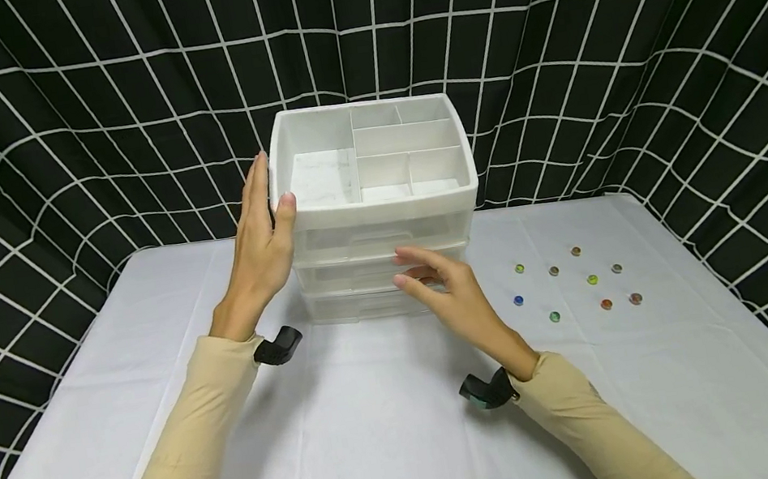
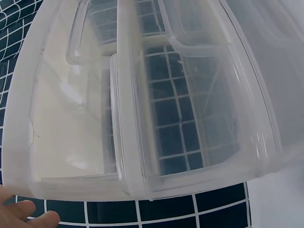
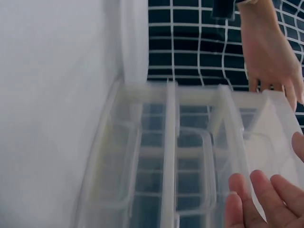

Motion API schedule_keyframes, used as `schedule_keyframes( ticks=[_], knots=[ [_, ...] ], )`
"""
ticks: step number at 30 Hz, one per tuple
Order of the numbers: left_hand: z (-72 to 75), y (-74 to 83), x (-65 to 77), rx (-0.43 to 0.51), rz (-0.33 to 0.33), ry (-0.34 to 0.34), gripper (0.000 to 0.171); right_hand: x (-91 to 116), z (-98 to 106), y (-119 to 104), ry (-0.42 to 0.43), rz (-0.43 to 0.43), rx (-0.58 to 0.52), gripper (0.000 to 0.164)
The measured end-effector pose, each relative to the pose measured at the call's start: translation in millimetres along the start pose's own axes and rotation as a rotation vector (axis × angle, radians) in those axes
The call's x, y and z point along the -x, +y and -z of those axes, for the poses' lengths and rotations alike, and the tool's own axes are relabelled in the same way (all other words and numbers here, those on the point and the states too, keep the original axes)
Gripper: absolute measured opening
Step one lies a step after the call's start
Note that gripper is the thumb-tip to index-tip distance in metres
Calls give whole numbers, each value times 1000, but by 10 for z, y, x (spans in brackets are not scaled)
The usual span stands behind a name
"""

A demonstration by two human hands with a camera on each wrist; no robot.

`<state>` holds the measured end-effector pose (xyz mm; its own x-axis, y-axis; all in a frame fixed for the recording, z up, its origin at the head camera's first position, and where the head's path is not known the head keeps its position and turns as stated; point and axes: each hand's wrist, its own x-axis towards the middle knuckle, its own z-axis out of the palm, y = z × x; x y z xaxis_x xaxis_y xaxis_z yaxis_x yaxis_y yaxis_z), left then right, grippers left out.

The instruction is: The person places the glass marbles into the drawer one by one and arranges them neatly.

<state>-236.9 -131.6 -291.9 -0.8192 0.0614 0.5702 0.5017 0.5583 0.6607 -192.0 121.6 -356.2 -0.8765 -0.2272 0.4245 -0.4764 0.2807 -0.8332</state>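
A white plastic drawer organizer (image 1: 380, 211) stands on the table, with a divided open tray on top and three clear drawers (image 1: 334, 279) below, all pushed in. My left hand (image 1: 256, 249) rests along its upper left side, fingers straight and thumb near the front rim. In front of the drawers, toward the right, hovers my right hand (image 1: 454, 295), its fingers loosely bent and holding nothing. Whether its fingertips touch a drawer front I cannot tell. Right wrist view: both the right fingers (image 3: 266, 199) and the left hand (image 3: 270, 52) appear beside the organizer.
Several small coloured glass marbles lie scattered to the right of the organizer, among them a blue marble (image 1: 519, 300) and a green marble (image 1: 554, 316). A white cloth (image 1: 382, 436) covers the table. Black curtain with a white grid (image 1: 185, 79) surrounds the back and sides.
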Motion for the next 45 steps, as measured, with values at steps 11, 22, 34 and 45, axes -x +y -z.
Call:
schedule_keyframes(
  ticks=[11, 22, 34, 45],
  knots=[
    [-35, -15, -37, 56, -50, 11, 61, -85, -118, -38, -38, -147, -203, 39],
    [-45, -37, -67, 80, -77, -15, 61, -177, -210, -58, -34, -292, -424, 43],
    [-24, -63, -77, 107, -63, -38, 62, -245, -280, -101, -19, -352, -715, 41],
    [-19, -102, -95, 157, -53, -62, 61, -278, -335, -158, 30, -425, -813, 40]
  ],
)
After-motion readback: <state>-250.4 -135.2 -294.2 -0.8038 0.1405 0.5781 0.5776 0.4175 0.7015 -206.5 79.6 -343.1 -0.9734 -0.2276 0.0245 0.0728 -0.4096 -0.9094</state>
